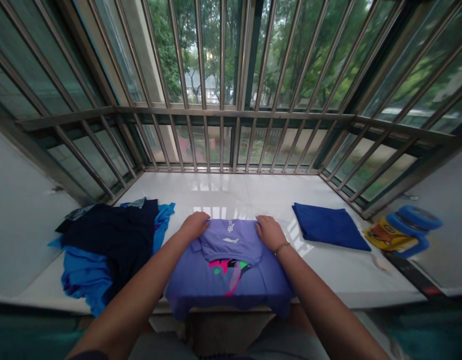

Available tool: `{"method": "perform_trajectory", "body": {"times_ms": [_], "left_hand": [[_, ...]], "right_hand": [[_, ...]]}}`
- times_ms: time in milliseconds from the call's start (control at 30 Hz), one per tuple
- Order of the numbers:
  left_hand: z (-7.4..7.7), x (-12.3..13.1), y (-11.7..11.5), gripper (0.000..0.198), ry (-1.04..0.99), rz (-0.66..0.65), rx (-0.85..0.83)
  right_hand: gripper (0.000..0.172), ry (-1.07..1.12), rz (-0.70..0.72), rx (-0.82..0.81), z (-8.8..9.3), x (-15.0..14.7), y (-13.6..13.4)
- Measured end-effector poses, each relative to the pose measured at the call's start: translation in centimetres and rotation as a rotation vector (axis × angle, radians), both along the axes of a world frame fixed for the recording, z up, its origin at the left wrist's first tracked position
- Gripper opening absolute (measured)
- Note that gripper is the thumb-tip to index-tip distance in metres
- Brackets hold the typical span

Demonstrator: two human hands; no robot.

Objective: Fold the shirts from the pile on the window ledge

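A purple T-shirt (225, 272) lies folded on the white marble sill (231, 192), with a pink and green print in its middle and its upper part doubled over. My left hand (194, 226) grips the upper left edge of the fold. My right hand (270, 233), with a thin bracelet at the wrist, holds the upper right edge. Both hands rest on the cloth, and the shirt's front edge hangs slightly over the sill's near edge.
A rumpled pile of navy and bright blue clothes (107, 250) lies left of the shirt. To the right are a folded blue garment (330, 227) and a yellow and blue object (403, 232). Steel window bars (231, 112) enclose the sill's far side.
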State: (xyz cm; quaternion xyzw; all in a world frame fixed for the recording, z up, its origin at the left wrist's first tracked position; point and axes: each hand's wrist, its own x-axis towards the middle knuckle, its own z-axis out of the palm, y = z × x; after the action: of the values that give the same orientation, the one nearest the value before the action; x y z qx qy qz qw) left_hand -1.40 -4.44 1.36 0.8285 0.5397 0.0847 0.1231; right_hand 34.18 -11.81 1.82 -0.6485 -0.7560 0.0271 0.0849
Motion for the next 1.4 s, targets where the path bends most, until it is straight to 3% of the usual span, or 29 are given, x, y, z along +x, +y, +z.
{"method": "perform_trajectory", "body": {"times_ms": [167,333,500,667,733,800,967,1100,1267,1400], "left_hand": [[-1.3,-2.0,1.9,0.034,0.079,0.112,-0.071],[-1.3,-3.6,3.4,0.016,0.07,0.095,-0.144],[0.4,-2.0,6.7,0.014,0.025,0.177,-0.057],[2.8,-0.4,8.2,0.047,-0.078,0.363,0.255],[2.9,-0.5,7.4,0.051,-0.13,0.364,0.356],[2.0,-1.1,5.9,0.048,-0.146,0.3,0.361],[-3.0,-2.2,0.8,0.046,-0.1,0.081,0.219],[-6.0,-1.7,-2.6,0.06,0.025,0.002,0.087],[-6.4,-1.4,-3.9,0.064,0.084,0.017,0.08],[-6.6,-1.6,-4.1,0.063,0.055,0.012,0.099]], "right_hand": [[0.034,-0.022,0.021,-0.131,-0.9,1.5,2.2],[0.021,-0.012,0.008,-0.183,-0.9,3.1,4.0],[0.028,0.004,-0.091,-0.095,0.5,2.5,8.0],[0.052,0.034,-0.197,0.134,3.9,2.5,11.1],[0.057,0.068,-0.178,0.229,4.6,2.8,10.8],[0.055,0.095,-0.132,0.273,4.0,3.2,9.4],[0.056,0.012,-0.016,0.076,-1.4,3.4,3.7],[0.067,-0.075,-0.154,-0.152,-4.8,4.0,1.6],[0.075,-0.047,-0.338,-0.11,-5.0,5.6,2.9],[0.073,-0.066,-0.269,-0.17,-4.9,5.6,3.6]]}}
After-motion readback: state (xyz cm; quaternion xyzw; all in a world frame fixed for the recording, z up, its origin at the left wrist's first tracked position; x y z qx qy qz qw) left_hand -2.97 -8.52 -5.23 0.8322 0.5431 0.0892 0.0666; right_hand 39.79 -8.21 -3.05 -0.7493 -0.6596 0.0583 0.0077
